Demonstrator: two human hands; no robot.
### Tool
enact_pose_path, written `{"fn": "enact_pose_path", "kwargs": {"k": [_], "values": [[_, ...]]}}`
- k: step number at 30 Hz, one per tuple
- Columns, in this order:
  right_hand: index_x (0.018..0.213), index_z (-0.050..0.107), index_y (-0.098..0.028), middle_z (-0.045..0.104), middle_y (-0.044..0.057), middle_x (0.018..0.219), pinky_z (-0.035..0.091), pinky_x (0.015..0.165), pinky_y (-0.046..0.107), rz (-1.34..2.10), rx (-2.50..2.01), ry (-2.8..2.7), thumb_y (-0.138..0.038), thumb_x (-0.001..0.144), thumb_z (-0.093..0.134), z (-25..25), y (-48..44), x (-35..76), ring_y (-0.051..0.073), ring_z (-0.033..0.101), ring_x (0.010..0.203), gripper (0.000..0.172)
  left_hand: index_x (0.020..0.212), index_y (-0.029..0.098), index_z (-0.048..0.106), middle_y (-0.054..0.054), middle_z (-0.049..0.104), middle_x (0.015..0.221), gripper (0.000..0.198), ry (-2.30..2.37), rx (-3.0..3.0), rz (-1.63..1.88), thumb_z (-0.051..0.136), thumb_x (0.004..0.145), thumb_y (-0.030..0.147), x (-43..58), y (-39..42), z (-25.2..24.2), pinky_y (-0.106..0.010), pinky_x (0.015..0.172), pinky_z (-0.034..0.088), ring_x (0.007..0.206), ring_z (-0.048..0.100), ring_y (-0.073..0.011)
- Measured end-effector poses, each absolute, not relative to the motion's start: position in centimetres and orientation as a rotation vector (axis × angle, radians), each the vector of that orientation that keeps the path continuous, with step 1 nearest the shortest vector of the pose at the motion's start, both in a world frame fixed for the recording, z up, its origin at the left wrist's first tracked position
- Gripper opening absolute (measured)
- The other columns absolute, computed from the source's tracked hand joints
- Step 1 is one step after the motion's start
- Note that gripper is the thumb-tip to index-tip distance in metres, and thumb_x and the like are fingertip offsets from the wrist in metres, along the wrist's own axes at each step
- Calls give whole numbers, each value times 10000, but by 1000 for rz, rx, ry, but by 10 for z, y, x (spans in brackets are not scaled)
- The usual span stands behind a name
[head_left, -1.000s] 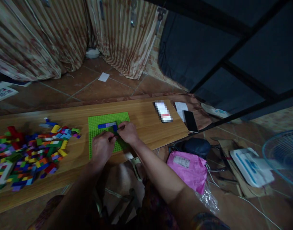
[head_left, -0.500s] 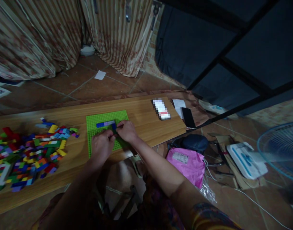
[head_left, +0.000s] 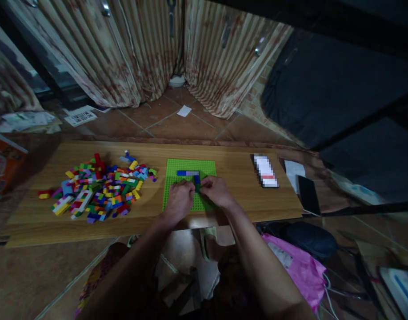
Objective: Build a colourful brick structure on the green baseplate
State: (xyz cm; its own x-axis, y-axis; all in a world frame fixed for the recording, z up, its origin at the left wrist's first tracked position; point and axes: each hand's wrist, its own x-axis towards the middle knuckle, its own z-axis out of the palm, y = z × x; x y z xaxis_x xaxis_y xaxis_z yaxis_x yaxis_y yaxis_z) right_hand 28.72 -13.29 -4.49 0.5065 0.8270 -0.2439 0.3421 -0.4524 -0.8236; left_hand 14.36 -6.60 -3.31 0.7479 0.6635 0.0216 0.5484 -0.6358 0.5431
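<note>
A green studded baseplate (head_left: pixel 190 163) lies on the wooden table. On it, a blue building brick (head_left: pixel 182 173) and a pale greyish-purple brick (head_left: pixel 192 173) form a row. From the row's right end a second blue brick (head_left: pixel 197 179) runs toward me, followed by a dark green brick (head_left: pixel 197 189). My left hand (head_left: pixel 180 198) is closed at the left side of the dark green brick, its fingers curled. On the other side my right hand (head_left: pixel 217 191) pinches at the same brick with thumb and forefinger. The fingertips partly hide the brick.
Left of the baseplate spreads a big heap of coloured bricks (head_left: pixel 100 189). A lit phone (head_left: pixel 266 171), a paper sheet (head_left: pixel 294 171) and a dark phone (head_left: pixel 308 194) lie to the right. Below the table's right end is a pink bag (head_left: pixel 295 266).
The view has swung left, so the table and baseplate sit further right and the whole brick heap shows. Both hands stay at the same bricks on the baseplate.
</note>
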Motion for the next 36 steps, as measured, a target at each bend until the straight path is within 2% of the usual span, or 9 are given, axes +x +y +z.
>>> {"fn": "enact_pose_path", "kwargs": {"k": [10, 22, 25, 28, 33, 36], "values": [[824, 636, -170, 647, -22, 621, 462, 525, 229, 933, -1953, -954, -153, 625, 618, -48, -136, 290, 122, 592, 534, 201, 817, 173, 697, -60, 695, 823, 208, 984, 2377, 267, 494, 860, 162, 146, -68, -29, -302, 781, 449, 792, 630, -178], [820, 614, -172, 624, -50, 570, 425, 487, 221, 926, -1968, -923, -132, 582, 608, -52, -132, 288, 122, 585, 500, 241, 781, 169, 666, -66, 694, 801, 194, 1112, 2301, 305, 505, 760, 63, 151, -75, -30, -380, 837, 436, 832, 649, -222], [799, 602, -174, 608, -58, 531, 407, 456, 216, 926, -1941, -931, -131, 572, 618, -49, -132, 287, 119, 566, 461, 232, 766, 169, 653, -64, 680, 803, 184, 1092, 2302, 363, 500, 775, 67, 148, -77, -32, -366, 832, 430, 838, 639, -212], [827, 606, -170, 620, -45, 524, 452, 463, 238, 967, -1881, -958, -191, 607, 639, -46, -135, 289, 136, 581, 455, 224, 749, 177, 646, -53, 666, 786, 172, 1023, 2301, 427, 504, 814, 105, 143, -77, -33, -340, 813, 429, 816, 627, -194], [939, 607, -154, 683, 37, 674, 544, 565, 333, 833, -1902, -920, -339, 758, 554, -44, -133, 294, 182, 647, 553, 264, 759, 187, 643, -22, 659, 771, 161, 967, 2228, 519, 514, 838, 131, 135, -75, -33, -286, 763, 434, 765, 614, -156], [1062, 595, -142, 703, 132, 971, 542, 806, 418, 619, -1944, -929, -330, 822, 483, -42, -122, 286, 233, 681, 852, 324, 823, 181, 645, -23, 667, 792, 191, 1033, 2154, 578, 467, 873, 133, 129, -68, -30, -261, 713, 443, 733, 614, -140]]}}
